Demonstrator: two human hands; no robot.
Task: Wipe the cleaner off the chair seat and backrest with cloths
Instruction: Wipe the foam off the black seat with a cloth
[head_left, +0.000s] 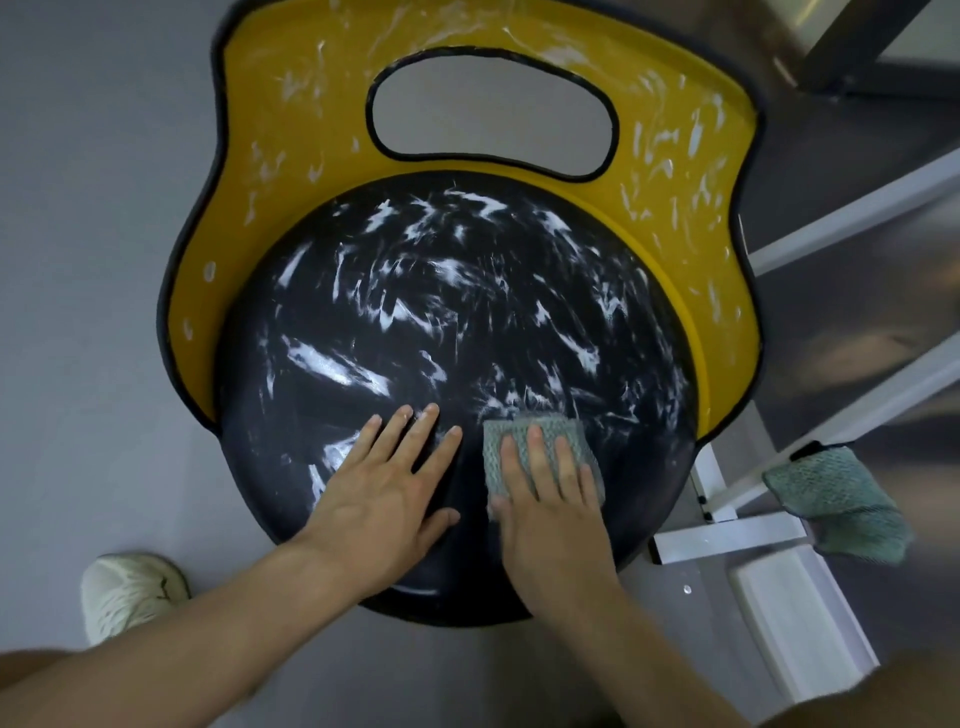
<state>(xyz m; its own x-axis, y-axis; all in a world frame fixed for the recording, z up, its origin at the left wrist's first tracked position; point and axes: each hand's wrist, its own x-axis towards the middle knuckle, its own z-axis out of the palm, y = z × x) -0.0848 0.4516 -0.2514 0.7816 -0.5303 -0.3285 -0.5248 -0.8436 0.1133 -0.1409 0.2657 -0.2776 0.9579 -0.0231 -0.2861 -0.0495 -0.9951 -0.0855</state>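
right hand (543, 501) flat on cloth (506, 430), smeared seat (457, 322)

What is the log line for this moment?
right hand presses cloth on black seat | left hand flat on seat | cleaner streaks on seat, yellow backrest | second cloth right of seat

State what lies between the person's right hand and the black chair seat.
A grey-green cloth, pressed flat onto the seat by the right hand, fingers straight; the head view shows it.

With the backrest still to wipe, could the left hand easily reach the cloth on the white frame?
Probably not: that cloth hangs beyond the right hand, so the left hand must cross it.
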